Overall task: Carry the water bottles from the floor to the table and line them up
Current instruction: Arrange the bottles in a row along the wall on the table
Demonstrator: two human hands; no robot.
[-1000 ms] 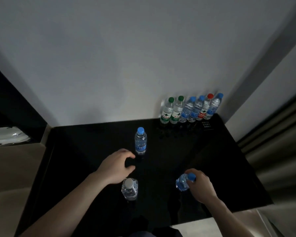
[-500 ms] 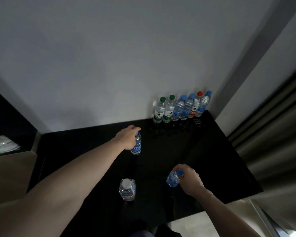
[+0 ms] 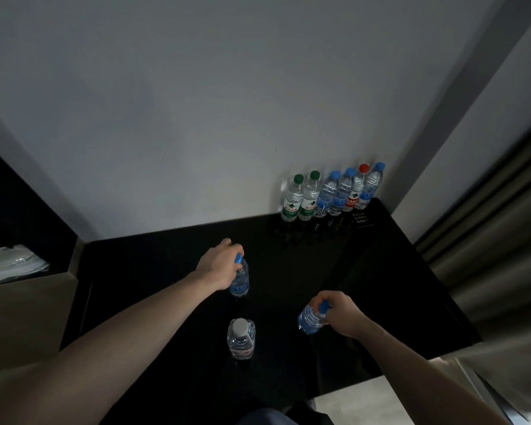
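The left hand (image 3: 219, 265) curls over the neck and shoulder of a blue-capped bottle (image 3: 240, 279) standing upright near the middle of the black table (image 3: 411, 286). The right hand (image 3: 342, 314) grips a second blue-capped bottle (image 3: 310, 319) by its neck; this one is tilted, cap toward the palm, and whether its base touches the tabletop cannot be told. Between and nearer the viewer, a white-capped bottle (image 3: 240, 338) stands untouched.

Technique, as a judgement: both held bottles belong with the row (image 3: 331, 194) against the back wall, six bottles standing upright side by side, two green-capped, three blue, one red. A grip at the neck suits a short carry, but the tilted bottle should be righted before it is set down. Each should be lowered just beside the leftmost green-capped bottle and released only once it stands, so that no neighbour is knocked.

Materials: the bottles are clear, ribbed, thin-walled plastic, cylindrical with tapered shoulders, probably yielding under a hard squeeze. Paper or film labels band their bodies. The tabletop is glossy and dark, mirroring the row faintly; it looks smooth, so bottles may slide on it. The wall (image 3: 227, 102) behind is matt and pale.
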